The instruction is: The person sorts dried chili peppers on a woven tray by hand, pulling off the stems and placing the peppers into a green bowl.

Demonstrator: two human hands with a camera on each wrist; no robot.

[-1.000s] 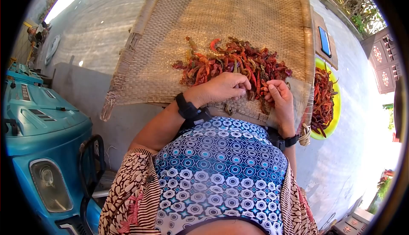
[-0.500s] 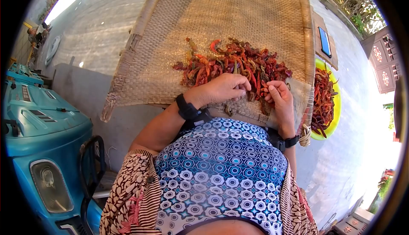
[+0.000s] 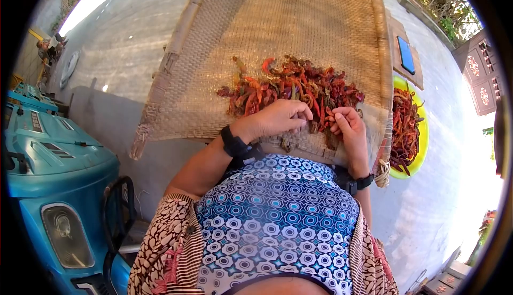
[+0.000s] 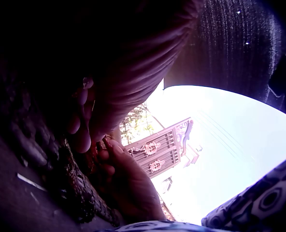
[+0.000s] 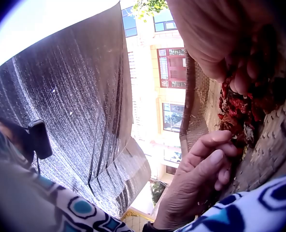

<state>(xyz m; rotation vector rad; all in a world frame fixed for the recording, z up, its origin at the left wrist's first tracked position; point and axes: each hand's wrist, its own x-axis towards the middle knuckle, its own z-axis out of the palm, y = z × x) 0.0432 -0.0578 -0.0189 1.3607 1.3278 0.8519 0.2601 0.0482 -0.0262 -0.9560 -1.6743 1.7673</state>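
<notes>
Dried red chili peppers [image 3: 299, 84] lie in a heap on the near part of a woven tray [image 3: 299, 22]. At the heap's near edge my left hand [image 3: 275, 118] hovers low with fingers bent down; whether it holds a pepper I cannot tell. Close on its right, my right hand [image 3: 350, 129] pinches a red chili pepper [image 3: 329, 115] between thumb and fingertips. From the right wrist, the left hand [image 5: 198, 176] shows with thumb near its bent forefinger, beside the peppers [image 5: 242, 108]. In the left wrist view the right hand [image 4: 133, 183] faces the left one.
A yellow-green basin [image 3: 422, 134] full of chili peppers stands right of the tray. Beyond it a phone [image 3: 405, 54] lies on a board. A teal vehicle [image 3: 64, 167] with a headlight is close on the left. Small dark pepper scraps [image 3: 287, 144] lie by the tray's near edge.
The head view has tilted slightly, so the tray and hands appear a little lower. Both hands keep nearly the same pose at the heap's near edge.
</notes>
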